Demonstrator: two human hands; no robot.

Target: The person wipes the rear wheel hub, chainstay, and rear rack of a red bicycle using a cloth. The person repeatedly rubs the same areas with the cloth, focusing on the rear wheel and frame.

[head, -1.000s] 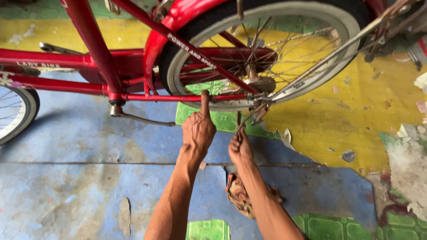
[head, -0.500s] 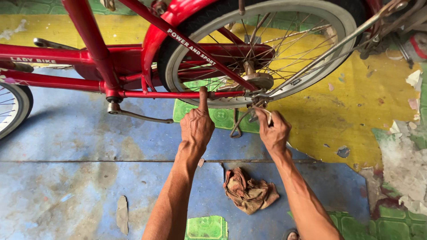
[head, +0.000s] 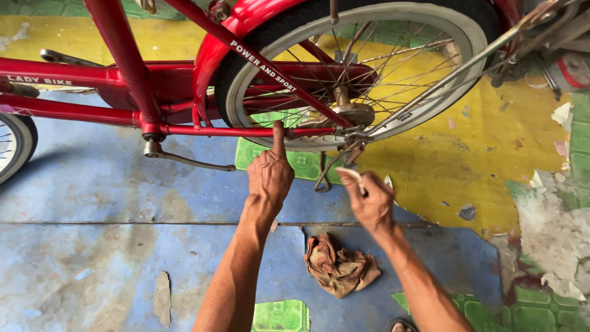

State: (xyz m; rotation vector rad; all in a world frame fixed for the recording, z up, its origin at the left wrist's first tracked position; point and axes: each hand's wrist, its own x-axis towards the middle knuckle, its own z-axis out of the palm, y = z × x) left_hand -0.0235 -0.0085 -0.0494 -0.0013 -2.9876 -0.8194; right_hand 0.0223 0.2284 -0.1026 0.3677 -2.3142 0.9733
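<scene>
In the head view, my left hand (head: 269, 178) sat at centre frame, mostly curled, holding nothing, its forefinger pressed up against the red lower frame tube (head: 246, 131) just left of the rear axle (head: 350, 115). My right hand (head: 369, 200), right of centre, was closed around a small pale tool (head: 355, 178) whose tip pointed up toward the axle nut; I could not tell what kind of tool it was. I judged that the tool could slip off the nut and throw my knuckles into the spokes (head: 399, 74), or the kickstand (head: 322, 172) could snag it. The nut itself was hidden behind the stays, the front wheel (head: 13, 144) was cut off at the left edge, and a crumpled rag (head: 339, 265) lay on the blue floor (head: 98, 246) below.
</scene>
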